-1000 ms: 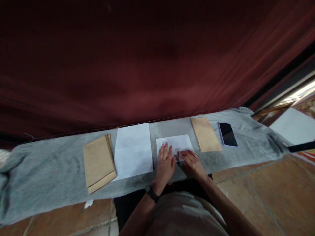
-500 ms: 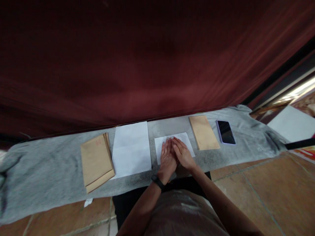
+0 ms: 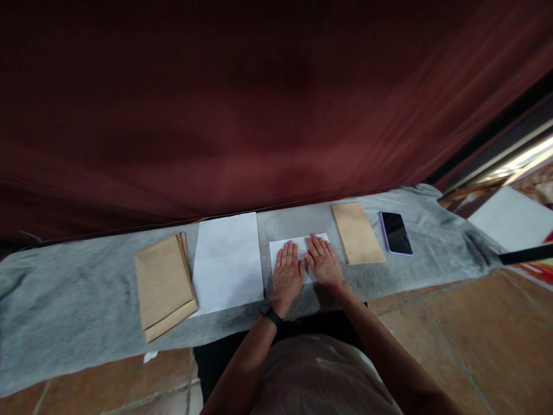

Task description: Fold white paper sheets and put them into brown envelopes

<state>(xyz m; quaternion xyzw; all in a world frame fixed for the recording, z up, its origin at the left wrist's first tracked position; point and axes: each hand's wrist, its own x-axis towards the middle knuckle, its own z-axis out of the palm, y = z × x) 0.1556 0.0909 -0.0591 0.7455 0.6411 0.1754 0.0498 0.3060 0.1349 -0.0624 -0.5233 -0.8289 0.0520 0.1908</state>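
Note:
Both palms lie flat on a small white sheet of paper (image 3: 305, 276), which may be folded; I cannot tell for sure. My left hand (image 3: 288, 274) covers its left part, fingers stretched out and pointing away from me. On the right part rests my right hand (image 3: 324, 262), its fingers stretched out too. A narrow gap separates the two thumbs. To the left is a larger white paper sheet (image 3: 227, 262), flat on the grey cloth. A brown envelope (image 3: 358, 233) lies to the right of my right hand.
Several stacked brown envelopes (image 3: 164, 282) lie at the left on the grey cloth (image 3: 86, 288). A phone (image 3: 396, 233) in a purple case is at the right. Behind the narrow surface hangs a dark red curtain (image 3: 268, 127). A white scrap (image 3: 150, 356) is on the tiled floor.
My hands were together at the middle of the small sheet, partly overlapping. They have slid apart, the left hand leftward and the right hand slightly rightward.

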